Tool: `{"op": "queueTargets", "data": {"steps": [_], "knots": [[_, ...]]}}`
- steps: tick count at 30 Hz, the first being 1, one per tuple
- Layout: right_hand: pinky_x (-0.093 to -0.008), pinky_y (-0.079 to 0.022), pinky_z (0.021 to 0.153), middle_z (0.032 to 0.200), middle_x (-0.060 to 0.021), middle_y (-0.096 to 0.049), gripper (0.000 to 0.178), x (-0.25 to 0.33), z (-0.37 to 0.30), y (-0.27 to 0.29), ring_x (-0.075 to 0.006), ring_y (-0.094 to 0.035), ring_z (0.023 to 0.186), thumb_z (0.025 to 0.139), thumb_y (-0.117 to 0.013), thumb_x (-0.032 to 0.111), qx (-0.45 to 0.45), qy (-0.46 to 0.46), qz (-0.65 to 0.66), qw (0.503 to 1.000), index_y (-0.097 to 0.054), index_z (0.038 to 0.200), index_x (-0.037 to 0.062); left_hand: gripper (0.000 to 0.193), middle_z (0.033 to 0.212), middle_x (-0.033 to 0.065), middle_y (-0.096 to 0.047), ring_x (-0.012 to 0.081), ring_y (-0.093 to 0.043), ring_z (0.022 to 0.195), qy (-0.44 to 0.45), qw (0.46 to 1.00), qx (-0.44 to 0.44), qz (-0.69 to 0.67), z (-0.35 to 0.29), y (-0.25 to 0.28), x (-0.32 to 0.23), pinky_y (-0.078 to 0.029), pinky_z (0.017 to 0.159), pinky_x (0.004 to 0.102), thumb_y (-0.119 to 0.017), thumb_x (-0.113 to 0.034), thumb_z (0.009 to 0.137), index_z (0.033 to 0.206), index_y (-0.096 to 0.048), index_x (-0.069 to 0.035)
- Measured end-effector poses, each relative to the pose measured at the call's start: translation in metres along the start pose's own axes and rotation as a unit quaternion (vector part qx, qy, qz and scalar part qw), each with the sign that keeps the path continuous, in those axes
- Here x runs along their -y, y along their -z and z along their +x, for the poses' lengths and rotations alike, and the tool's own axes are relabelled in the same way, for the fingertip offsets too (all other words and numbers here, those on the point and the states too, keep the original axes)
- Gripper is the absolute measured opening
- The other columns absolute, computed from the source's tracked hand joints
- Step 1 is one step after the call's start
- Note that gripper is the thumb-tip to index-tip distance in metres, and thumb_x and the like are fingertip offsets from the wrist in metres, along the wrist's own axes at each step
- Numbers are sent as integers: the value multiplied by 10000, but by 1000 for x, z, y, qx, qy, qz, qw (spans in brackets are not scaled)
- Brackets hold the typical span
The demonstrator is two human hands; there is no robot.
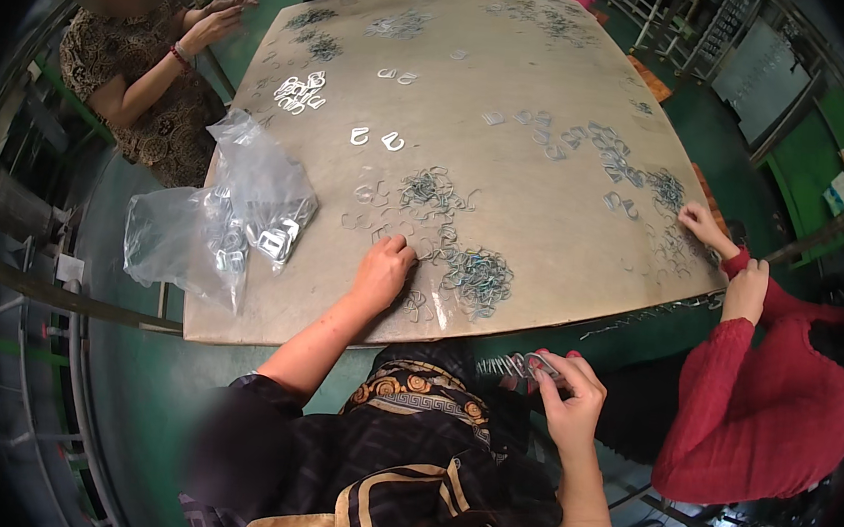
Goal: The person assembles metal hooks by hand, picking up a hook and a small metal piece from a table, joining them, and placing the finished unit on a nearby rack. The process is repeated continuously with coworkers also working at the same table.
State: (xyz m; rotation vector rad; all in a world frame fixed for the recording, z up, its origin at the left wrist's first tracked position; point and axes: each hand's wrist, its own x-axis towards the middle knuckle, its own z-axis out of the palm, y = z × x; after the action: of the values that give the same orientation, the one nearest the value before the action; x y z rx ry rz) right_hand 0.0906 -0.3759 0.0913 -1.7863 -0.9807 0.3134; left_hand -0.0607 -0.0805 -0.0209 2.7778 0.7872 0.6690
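My left hand (385, 268) rests on the table with its fingers drawn together at the edge of a pile of small wire clips (430, 190). Whatever lies under those fingertips is hidden. Just right of it sits a denser pile of bluish wire clips (481, 279). Beyond the table's near edge, in front of my body, my right hand (574, 389) pinches a flat metal loop-shaped piece (538, 365). A row of thin metal pieces (499, 366) stretches left from that grip. Single loose clips are scattered around both piles.
Left on the table (266, 325) lies a clear plastic bag (268, 185) holding shiny metal pieces. White loop-shaped pieces (299, 92) are heaped behind it. A co-worker in red (730, 411) reaches over the right edge; a person in a patterned top (124, 57) stands far left.
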Motion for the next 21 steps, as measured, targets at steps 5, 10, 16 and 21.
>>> {"op": "queueTargets", "data": {"steps": [5, 10, 16, 21], "knots": [[-225, -491, 614, 795, -75, -653, 194, -5, -5, -2, -110, -635, 655, 768, -695, -56, -44, -47, 48, 997, -672, 958, -25, 98, 802, 96, -658, 199, -644, 723, 106, 965, 37, -237, 14, 10, -5, -514, 639, 322, -662, -61, 843, 913, -633, 1], [-211, -507, 624, 705, -62, -681, 112, -2, -5, -5, -87, -637, 600, 770, -714, -46, -94, -62, 88, 990, -630, 834, -8, 77, 823, 109, -687, 124, -645, 691, 122, 721, 125, -670, 15, 49, -81, -532, 622, 235, -636, -30, 899, 946, -599, 19], [-249, -535, 622, 741, -78, -687, 161, 9, -5, -2, -136, -692, 684, 772, -726, -10, -88, -29, 64, 994, -586, 850, 1, 101, 842, 51, -556, 168, -537, 784, -134, 833, 53, -534, 6, 65, -170, -421, 677, 281, -745, -27, 768, 854, -694, -37], [-256, -531, 647, 747, -77, -680, 178, 15, -15, 5, -141, -686, 683, 781, -722, 15, -111, -24, 27, 993, -560, 853, 6, 144, 821, 53, -531, 195, -505, 795, -168, 847, 3, -504, 7, 56, -192, -401, 701, 300, -758, -33, 718, 844, -689, -46]]}}
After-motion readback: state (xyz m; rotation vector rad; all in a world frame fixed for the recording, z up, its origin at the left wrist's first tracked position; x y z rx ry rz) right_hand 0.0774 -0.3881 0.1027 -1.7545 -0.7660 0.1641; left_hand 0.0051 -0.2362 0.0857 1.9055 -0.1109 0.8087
